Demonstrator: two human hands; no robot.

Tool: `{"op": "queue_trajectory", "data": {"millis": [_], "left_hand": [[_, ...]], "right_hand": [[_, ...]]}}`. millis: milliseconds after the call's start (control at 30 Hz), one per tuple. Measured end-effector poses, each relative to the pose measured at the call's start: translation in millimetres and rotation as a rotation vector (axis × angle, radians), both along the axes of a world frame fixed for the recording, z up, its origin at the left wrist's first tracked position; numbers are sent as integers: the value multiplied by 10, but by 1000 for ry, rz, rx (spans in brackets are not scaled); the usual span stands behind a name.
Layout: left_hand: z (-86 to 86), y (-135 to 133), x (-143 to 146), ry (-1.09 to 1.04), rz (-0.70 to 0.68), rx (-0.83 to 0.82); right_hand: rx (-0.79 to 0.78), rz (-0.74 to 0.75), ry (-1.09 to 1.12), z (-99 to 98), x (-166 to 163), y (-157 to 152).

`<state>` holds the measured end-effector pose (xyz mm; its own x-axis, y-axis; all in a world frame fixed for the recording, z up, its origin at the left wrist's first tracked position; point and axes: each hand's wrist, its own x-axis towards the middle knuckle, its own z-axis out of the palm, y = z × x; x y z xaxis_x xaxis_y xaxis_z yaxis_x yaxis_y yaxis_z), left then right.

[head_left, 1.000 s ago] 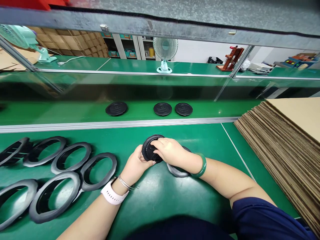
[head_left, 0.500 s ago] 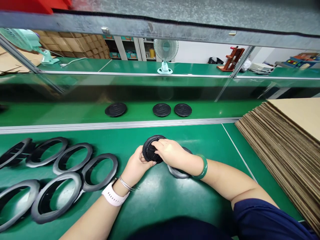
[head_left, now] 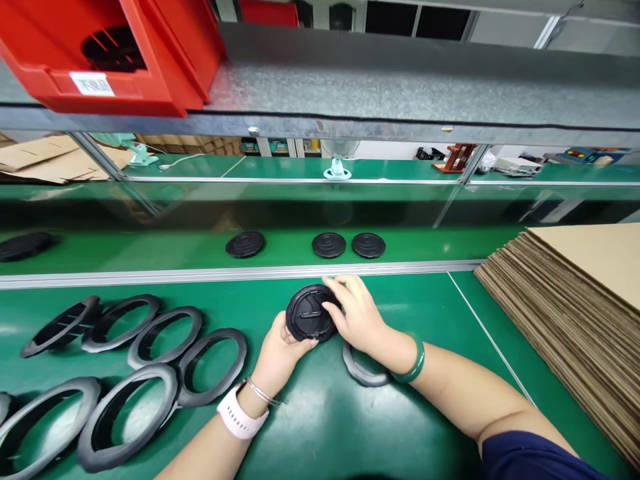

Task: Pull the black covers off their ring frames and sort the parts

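Note:
A black round disc part (head_left: 309, 313) is tilted up above the green table, its inner side facing me. My left hand (head_left: 280, 350) grips its lower left edge with curled fingers. My right hand (head_left: 356, 313) holds its right edge, fingers bent around the rim. Under my right wrist a grey-black ring (head_left: 364, 368) lies flat on the table, partly hidden by the wrist. Several more rings (head_left: 213, 363) lie overlapping on the left.
Three black discs (head_left: 329, 245) sit on the green conveyor belt (head_left: 150, 250) behind a metal rail. A stack of cardboard sheets (head_left: 575, 307) fills the right. A red bin (head_left: 110, 53) stands on the overhead shelf. A small fan (head_left: 336, 163) is at the back.
The view has tilted up, showing the shelf and red bin. My right hand has slid from on top of the disc to its right edge, uncovering the disc's face.

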<state>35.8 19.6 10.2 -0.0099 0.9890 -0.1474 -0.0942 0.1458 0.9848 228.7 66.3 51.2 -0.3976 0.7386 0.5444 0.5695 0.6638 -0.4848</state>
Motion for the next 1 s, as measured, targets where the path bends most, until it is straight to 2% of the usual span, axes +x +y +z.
{"op": "queue_trajectory", "data": {"millis": [133,200,333,600,667,800,867,933,1000], "left_hand": [[-4,-52,49,-42,-7,20],[-12,-92,76,-76,-46,17],[-2,-151,92,-67,-101,60],[-29,-170,40,237,-57,128],[-35,-165,28,292,-44,131],[-27,-138,4,287,-23,124],[-22,-129,0,294,-15,130],[-19,-130,5,313,4,139],[-18,-136,16,282,-1,112]], "right_hand": [[-451,3,220,-99,12,109],[-556,-15,256,-171,-10,142],[-565,-71,274,-251,-51,136],[-580,-119,241,-225,-85,107],[-601,-92,243,-199,-70,122],[-761,126,340,-160,-47,89],[-796,122,358,-170,-85,42],[-759,44,339,-186,-153,23],[-742,57,316,-171,-185,90]]}}
